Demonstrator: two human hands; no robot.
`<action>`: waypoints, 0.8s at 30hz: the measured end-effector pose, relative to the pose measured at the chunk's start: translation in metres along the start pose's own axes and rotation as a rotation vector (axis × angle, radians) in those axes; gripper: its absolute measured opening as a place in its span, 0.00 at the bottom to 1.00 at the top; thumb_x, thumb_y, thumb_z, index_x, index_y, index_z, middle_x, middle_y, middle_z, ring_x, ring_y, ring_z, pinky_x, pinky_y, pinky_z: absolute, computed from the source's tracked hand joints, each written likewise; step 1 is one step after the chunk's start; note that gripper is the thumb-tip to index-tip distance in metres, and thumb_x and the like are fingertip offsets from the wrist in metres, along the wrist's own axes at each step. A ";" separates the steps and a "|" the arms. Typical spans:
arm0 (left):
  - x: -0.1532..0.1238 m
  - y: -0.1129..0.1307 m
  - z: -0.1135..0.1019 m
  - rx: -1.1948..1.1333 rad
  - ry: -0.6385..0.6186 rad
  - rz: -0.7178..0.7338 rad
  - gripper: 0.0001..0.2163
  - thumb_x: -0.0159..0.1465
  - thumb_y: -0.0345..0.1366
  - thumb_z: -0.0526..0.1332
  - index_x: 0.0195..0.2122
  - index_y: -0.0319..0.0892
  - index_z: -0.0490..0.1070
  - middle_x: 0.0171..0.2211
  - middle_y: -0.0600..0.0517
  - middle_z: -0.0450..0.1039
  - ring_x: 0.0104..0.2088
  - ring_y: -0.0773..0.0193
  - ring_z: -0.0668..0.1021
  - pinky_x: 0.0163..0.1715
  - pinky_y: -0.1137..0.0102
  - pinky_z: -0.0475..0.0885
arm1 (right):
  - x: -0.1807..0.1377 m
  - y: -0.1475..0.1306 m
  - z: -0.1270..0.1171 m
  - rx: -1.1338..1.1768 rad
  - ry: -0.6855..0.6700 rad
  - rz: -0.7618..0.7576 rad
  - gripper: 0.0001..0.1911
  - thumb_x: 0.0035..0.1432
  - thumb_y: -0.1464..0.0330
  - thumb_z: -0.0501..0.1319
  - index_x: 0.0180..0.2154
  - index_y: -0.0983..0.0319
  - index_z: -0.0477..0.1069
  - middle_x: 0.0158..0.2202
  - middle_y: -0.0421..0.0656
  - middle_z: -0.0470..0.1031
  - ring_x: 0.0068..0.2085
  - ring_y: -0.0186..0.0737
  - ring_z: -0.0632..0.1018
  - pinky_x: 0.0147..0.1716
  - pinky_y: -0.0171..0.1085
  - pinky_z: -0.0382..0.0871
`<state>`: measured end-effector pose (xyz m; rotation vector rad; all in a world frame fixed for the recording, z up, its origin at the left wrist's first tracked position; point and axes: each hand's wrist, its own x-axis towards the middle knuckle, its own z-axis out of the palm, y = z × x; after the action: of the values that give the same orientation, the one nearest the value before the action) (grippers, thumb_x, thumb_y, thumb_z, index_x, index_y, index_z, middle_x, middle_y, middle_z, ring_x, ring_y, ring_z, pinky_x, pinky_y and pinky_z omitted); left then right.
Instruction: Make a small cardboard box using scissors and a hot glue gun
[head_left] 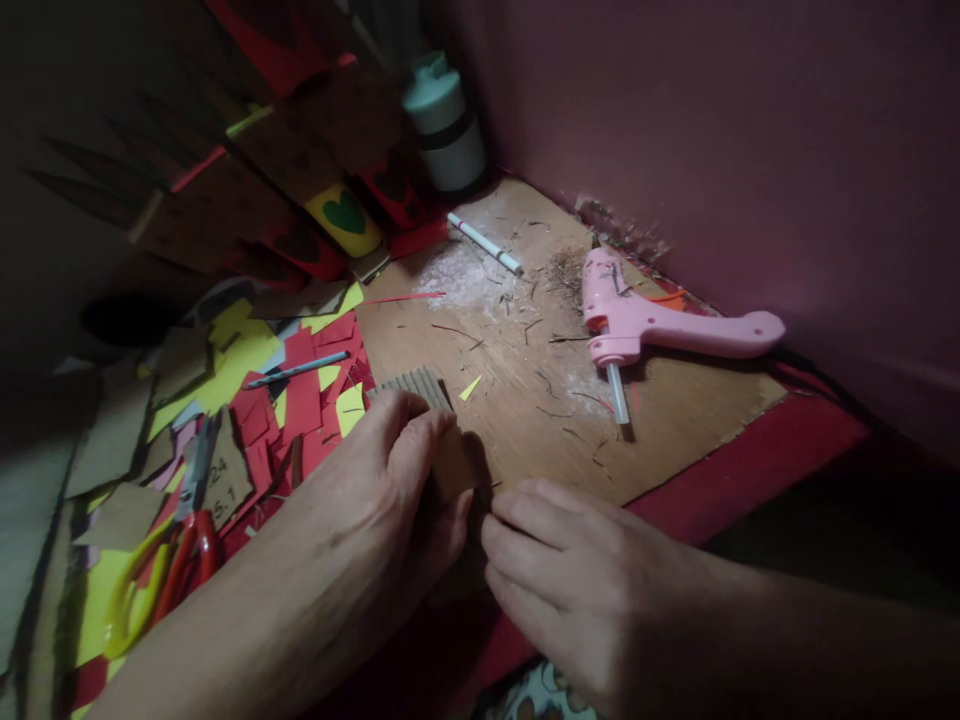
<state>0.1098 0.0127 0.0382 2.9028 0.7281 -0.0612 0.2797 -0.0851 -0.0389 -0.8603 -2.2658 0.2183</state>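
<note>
A small piece of corrugated cardboard (456, 460) is gripped between the thumb and fingers of my left hand (405, 480), over the front part of the work board. Its ridged end shows beyond my knuckles. Close by on the right, my right hand (570, 560) has its fingers curled in and pressed together. Their tips are near the cardboard's lower edge, and whatever they may pinch is hidden. A pink glue gun (637, 325) lies on its side farther right, a clear glue stick (617, 392) poking out of it.
Scissors (196, 520) with yellow and red handles lie left among red and yellow paper scraps (300, 375). A blue pencil-like stick (300, 370) rests there too. Behind are a white marker (484, 243), a white bottle (448, 130) and decorated cardboard pieces (285, 165). A wall (712, 150) borders the right.
</note>
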 end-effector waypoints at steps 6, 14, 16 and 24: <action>-0.001 0.000 -0.001 0.016 -0.002 0.034 0.04 0.69 0.31 0.55 0.37 0.42 0.67 0.38 0.49 0.67 0.32 0.63 0.69 0.29 0.68 0.67 | 0.001 0.000 -0.003 -0.006 -0.025 -0.010 0.14 0.65 0.78 0.53 0.36 0.70 0.78 0.33 0.49 0.73 0.35 0.45 0.69 0.39 0.44 0.68; 0.003 0.002 -0.001 0.042 0.034 0.052 0.06 0.67 0.26 0.54 0.41 0.39 0.68 0.37 0.48 0.67 0.32 0.63 0.68 0.28 0.69 0.67 | 0.001 0.000 -0.001 -0.003 0.004 0.007 0.14 0.66 0.78 0.53 0.36 0.71 0.77 0.33 0.48 0.73 0.36 0.45 0.69 0.37 0.44 0.68; 0.002 0.000 0.000 0.083 0.052 0.037 0.13 0.66 0.26 0.53 0.52 0.37 0.66 0.42 0.45 0.69 0.34 0.62 0.70 0.29 0.69 0.68 | 0.001 -0.001 -0.001 -0.002 0.004 0.006 0.14 0.67 0.78 0.52 0.36 0.71 0.77 0.34 0.49 0.73 0.36 0.45 0.70 0.38 0.44 0.68; -0.017 -0.009 -0.012 0.162 0.182 -0.125 0.25 0.71 0.52 0.49 0.65 0.47 0.56 0.52 0.43 0.72 0.44 0.51 0.77 0.39 0.60 0.74 | -0.001 -0.001 0.000 -0.033 0.000 0.007 0.15 0.67 0.78 0.52 0.33 0.68 0.76 0.35 0.51 0.76 0.39 0.44 0.73 0.41 0.44 0.69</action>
<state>0.0906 0.0146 0.0505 3.0418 0.9777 0.1391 0.2796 -0.0865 -0.0387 -0.8855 -2.2730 0.1845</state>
